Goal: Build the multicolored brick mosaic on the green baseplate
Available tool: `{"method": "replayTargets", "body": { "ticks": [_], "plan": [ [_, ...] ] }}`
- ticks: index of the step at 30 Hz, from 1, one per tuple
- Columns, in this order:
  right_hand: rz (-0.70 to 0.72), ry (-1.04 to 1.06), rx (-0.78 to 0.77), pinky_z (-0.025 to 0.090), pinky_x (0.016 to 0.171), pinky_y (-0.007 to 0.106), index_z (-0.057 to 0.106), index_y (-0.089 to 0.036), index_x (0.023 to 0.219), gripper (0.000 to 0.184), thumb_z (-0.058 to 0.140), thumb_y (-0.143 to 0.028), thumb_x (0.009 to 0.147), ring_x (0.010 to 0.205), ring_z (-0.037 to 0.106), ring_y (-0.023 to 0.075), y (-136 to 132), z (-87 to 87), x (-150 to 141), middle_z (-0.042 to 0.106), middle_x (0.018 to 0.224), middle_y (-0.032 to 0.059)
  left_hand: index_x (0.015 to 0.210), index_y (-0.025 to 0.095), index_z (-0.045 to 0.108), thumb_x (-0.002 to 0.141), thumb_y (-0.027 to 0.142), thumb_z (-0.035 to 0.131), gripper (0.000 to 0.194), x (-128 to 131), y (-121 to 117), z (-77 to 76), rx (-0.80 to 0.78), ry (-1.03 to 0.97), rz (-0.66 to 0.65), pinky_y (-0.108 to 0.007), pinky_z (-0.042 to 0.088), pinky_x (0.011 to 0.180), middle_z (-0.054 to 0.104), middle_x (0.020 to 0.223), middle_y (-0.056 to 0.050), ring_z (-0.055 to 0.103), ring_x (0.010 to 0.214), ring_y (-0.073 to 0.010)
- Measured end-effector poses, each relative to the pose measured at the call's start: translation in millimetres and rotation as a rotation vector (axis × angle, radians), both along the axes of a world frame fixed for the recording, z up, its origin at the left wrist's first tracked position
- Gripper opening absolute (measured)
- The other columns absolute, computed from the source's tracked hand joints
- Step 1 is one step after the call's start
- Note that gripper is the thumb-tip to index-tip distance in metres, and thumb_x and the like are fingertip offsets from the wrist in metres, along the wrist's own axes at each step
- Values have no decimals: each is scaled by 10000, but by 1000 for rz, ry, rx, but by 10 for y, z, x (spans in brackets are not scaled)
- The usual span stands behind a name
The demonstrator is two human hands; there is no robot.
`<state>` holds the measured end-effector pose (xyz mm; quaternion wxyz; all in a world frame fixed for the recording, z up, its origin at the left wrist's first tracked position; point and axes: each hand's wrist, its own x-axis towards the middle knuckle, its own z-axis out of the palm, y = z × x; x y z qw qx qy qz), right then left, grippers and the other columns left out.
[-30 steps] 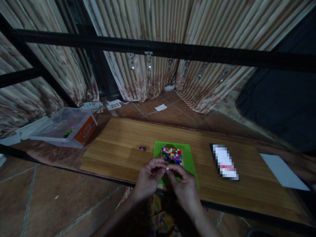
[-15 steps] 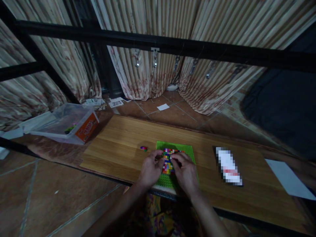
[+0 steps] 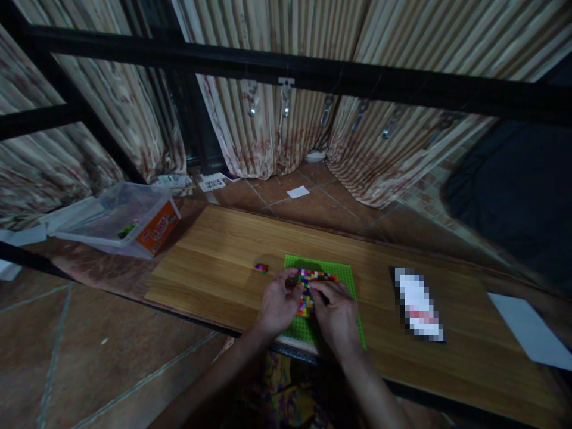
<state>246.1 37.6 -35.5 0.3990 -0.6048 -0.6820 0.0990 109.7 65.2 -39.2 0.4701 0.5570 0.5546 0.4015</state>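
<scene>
The green studded baseplate (image 3: pixel 343 271) lies at the tabletop's (image 3: pixel 214 256) front edge, with room over grained wood toward the left and right edges; a block of small colourful bricks (image 3: pixel 305 307) sits on it, my left hand (image 3: pixel 280 301) and right hand (image 3: pixel 337 310) narrowed there, holding what I cannot tell

Striped curtains (image 3: pixel 268 131) behind black rail (image 3: pixel 223 55); white paper (image 3: pixel 298 192) on tiled floor (image 3: pixel 333 199).

The left hand (image 3: pixel 280 302) and right hand (image 3: pixel 336 307) are over colorful bricks (image 3: pixel 305 307) on a green board (image 3: pixel 298 329). Small bricks (image 3: pixel 261 268) lie near it on the wooden table (image 3: pixel 210 262). A clear box (image 3: pixel 156 229) sits further left.
</scene>
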Motion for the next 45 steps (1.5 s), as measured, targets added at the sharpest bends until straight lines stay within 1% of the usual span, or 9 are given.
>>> {"method": "replayTargets", "body": {
  "ticks": [3, 10, 17, 23, 26, 29, 33, 38, 45],
  "plan": [
    [-41, -8, 3, 470, 809, 347, 714, -233, 874, 142, 579, -196, 852, 845, 619, 207, -8, -4, -26, 731, 886, 17, 1094, 164, 592, 768, 160, 592, 327, 21, 15, -15, -26, -13, 12, -298, 545, 738, 656, 1082, -87, 659, 818, -174],
    [-132, 54, -34, 506, 762, 341, 708, -207, 927, 186, 543, -247, 851, 821, 648, 207, -24, -9, -62, 730, 876, 47, 1135, 165, 562, 745, 166, 602, 392, 92, 60, -21, -80, -42, 66, -291, 522, 779, 656, 1072, -75, 656, 851, -173],
    [-153, 91, -82, 510, 768, 353, 706, -216, 927, 208, 525, -285, 852, 823, 651, 216, -31, -19, -68, 721, 877, 58, 1128, 160, 567, 703, 137, 616, 429, 173, 97, -103, -54, -1, 101, -313, 503, 848, 676, 1036, -64, 654, 889, -177],
    [-175, 114, -89, 491, 771, 350, 700, -215, 912, 197, 530, -299, 855, 809, 631, 216, -44, 9, -48, 707, 864, 60, 1146, 145, 558, 710, 138, 603, 438, 194, 95, -67, -82, -2, 102, -318, 511, 827, 690, 990, -66, 659, 860, -176],
    [-238, 73, -40, 466, 819, 383, 686, -209, 921, 203, 540, -334, 854, 872, 598, 234, -31, 22, 7, 692, 904, 67, 1168, 140, 552, 720, 152, 604, 452, 194, 87, -67, -99, -7, 100, -320, 507, 845, 681, 1018, -77, 654, 911, -187],
    [-294, 21, -28, 411, 918, 458, 651, -196, 1063, 317, 584, -384, 816, 1024, 533, 279, 8, -8, 67, 643, 1070, 96, 1176, 141, 552, 723, 150, 608, 457, 192, 79, -85, -87, -15, 111, -326, 504, 863, 667, 1075, -91, 644, 955, -195],
    [-251, 157, -139, 396, 965, 475, 551, -194, 1240, 513, 612, -414, 780, 1117, 505, 289, 66, -117, 98, 572, 1207, 123, 1146, 158, 575, 715, 149, 629, 435, 187, 77, -88, -58, -26, 134, -317, 501, 878, 652, 1114, -88, 637, 972, -190],
    [-214, 276, -213, 400, 979, 482, 545, -204, 1247, 542, 634, -411, 753, 1137, 540, 283, 110, -195, 98, 589, 1234, 121, 1138, 151, 584, 714, 150, 639, 427, 182, 70, -64, -64, -9, 134, -323, 507, 861, 652, 1103, -93, 643, 920, -182],
    [-189, 348, -275, 448, 920, 468, 538, -220, 1254, 558, 646, -412, 742, 1057, 598, 272, 137, -245, 141, 616, 1200, 118, 1163, 160, 564, 716, 158, 632, 452, 180, 58, -109, -61, -52, 121, -329, 512, 846, 673, 1037, -74, 651, 889, -185]
  ]
}}
